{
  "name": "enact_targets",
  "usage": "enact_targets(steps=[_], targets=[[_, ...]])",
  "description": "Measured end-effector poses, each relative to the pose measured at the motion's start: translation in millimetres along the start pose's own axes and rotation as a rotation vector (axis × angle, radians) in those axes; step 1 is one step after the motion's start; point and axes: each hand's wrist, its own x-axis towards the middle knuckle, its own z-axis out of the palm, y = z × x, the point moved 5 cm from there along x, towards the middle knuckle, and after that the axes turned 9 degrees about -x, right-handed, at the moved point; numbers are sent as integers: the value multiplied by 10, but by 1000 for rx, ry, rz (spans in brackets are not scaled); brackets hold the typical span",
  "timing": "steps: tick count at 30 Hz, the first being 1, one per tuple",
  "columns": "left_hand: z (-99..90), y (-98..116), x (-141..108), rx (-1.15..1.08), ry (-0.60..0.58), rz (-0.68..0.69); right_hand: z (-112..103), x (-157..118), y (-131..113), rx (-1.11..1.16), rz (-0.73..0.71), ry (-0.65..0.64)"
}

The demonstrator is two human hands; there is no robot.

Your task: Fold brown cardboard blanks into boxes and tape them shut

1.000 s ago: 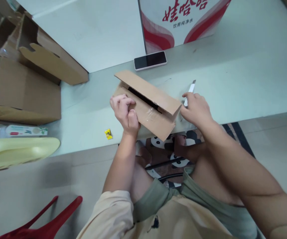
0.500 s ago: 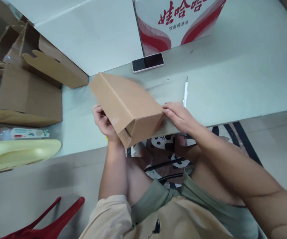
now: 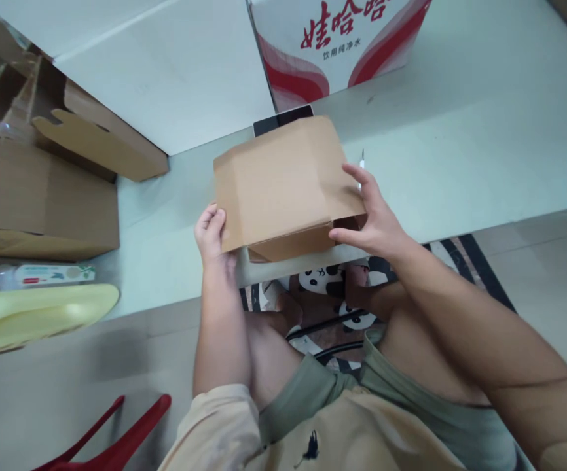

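A brown cardboard box [image 3: 283, 186] is tilted above the front edge of the table, its broad flat panel facing up. My left hand [image 3: 211, 234] pinches the panel's left edge, thumb on top and fingers underneath. At the right end, my right hand [image 3: 379, 219] has its thumb and forefinger spread apart around the box's corner, where a dark gap shows under the panel. Whether its fingertips press on the cardboard I cannot tell. Behind the box lies a dark-screened phone-like device [image 3: 264, 125], partly covered. A white pen-like cutter [image 3: 362, 162] is mostly hidden behind my right hand.
A white carton with red print [image 3: 337, 52] and a large white box [image 3: 165, 85] stand at the back. Open cardboard boxes [image 3: 67, 190] fill the left side, near a toothpaste box [image 3: 57, 273] and a pale yellow tray-like object [image 3: 42, 311]. A red chair or stool [image 3: 126, 435] is below left.
The box has turned so its broad panel faces me and covers part of the device. My right hand's fingers have spread apart; my left hand has its thumb over the panel's edge.
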Motion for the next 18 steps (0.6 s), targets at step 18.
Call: enact_targets(steps=[18], targets=[[50,184,42,391,-56,201,-44,9,48,-53,108,334]])
